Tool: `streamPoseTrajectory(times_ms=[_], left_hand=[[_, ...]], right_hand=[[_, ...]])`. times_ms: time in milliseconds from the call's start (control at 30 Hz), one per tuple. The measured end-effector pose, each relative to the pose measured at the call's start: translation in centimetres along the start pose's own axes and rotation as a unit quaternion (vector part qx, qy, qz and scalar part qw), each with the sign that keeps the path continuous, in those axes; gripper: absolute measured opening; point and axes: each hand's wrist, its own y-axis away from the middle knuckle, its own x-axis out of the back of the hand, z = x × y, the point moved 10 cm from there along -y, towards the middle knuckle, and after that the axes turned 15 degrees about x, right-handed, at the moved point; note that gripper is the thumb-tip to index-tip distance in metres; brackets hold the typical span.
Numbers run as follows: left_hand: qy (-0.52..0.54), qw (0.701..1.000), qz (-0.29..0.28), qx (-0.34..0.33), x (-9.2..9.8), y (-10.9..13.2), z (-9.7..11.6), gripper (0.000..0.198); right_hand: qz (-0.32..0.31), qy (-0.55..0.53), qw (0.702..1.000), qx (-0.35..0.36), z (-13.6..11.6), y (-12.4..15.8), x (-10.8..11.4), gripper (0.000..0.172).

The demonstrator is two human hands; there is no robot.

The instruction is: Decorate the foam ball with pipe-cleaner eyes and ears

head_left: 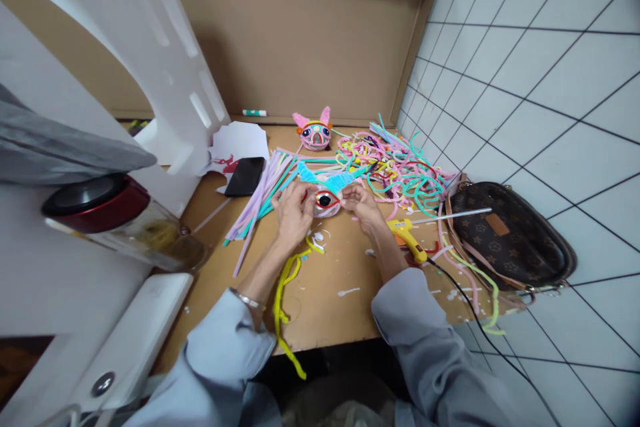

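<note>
Between my hands is a pipe-cleaner animal head with blue fuzzy ears and a pale body. A red pipe cleaner curves around a black-and-white eye on its front. The fingers of my left hand are closed around the head's left side. At the right corner of the eye, the fingertips of my right hand pinch the red pipe cleaner. Yellow pipe cleaners trail below my left hand and over the table's front edge.
Behind stands a finished-looking pink-eared head. Loose pipe cleaners pile up at right, straight ones at left. A yellow glue gun with a cord, brown bag, black phone and bottle surround the workspace.
</note>
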Motion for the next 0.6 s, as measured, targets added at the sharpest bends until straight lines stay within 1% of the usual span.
streamPoseTrajectory(times_ms=[133, 200, 233, 267, 300, 333, 367, 400, 433, 500, 567, 600], left_hand=[[0.005, 1.000, 0.005, 0.006, 0.1, -0.1, -0.2, 0.016], [0.006, 1.000, 0.000, 0.009, 0.1, -0.1, -0.1, 0.015], [0.007, 1.000, -0.002, 0.010, 0.1, -0.1, 0.0, 0.014], [0.009, 1.000, -0.003, 0.011, 0.1, 0.0, 0.0, 0.013], [0.012, 1.000, -0.003, 0.012, 0.2, 0.0, 0.1, 0.013], [0.015, 1.000, -0.002, 0.011, 0.2, 0.0, 0.2, 0.012], [0.016, 1.000, -0.002, 0.009, 0.1, 0.1, 0.3, 0.012], [0.017, 1.000, -0.002, 0.006, 0.1, 0.1, 0.3, 0.013], [0.017, 1.000, -0.004, 0.003, -0.1, 0.2, 0.4, 0.014], [0.012, 1.000, -0.006, -0.007, -0.3, 0.4, 0.5, 0.016], [0.005, 1.000, -0.001, -0.020, -0.5, 0.6, 0.6, 0.018], [0.000, 1.000, 0.003, -0.027, -0.5, 0.7, 0.6, 0.019]], right_hand=[[0.008, 0.016, 1.000, -0.002, -0.1, -0.1, 0.3, 0.031], [0.027, 0.025, 0.999, 0.005, -0.3, -0.4, 0.8, 0.030], [0.049, 0.033, 0.998, 0.019, -0.7, -0.6, 1.3, 0.030], [0.083, 0.052, 0.994, 0.049, -1.5, -0.7, 2.1, 0.029], [0.120, 0.082, 0.985, 0.095, -2.7, -0.6, 2.9, 0.028], [0.157, 0.120, 0.968, 0.153, -4.3, -0.3, 3.6, 0.025], [0.182, 0.164, 0.945, 0.218, -6.2, 0.3, 3.9, 0.021], [0.187, 0.203, 0.920, 0.278, -7.9, 0.9, 3.6, 0.018], [0.175, 0.231, 0.899, 0.327, -9.3, 1.5, 2.9, 0.017], [0.116, 0.268, 0.876, 0.383, -10.8, 2.4, 0.9, 0.020], [0.066, 0.292, 0.867, 0.399, -11.2, 2.9, -0.7, 0.026], [0.055, 0.290, 0.870, 0.394, -11.1, 2.9, -0.9, 0.029]])
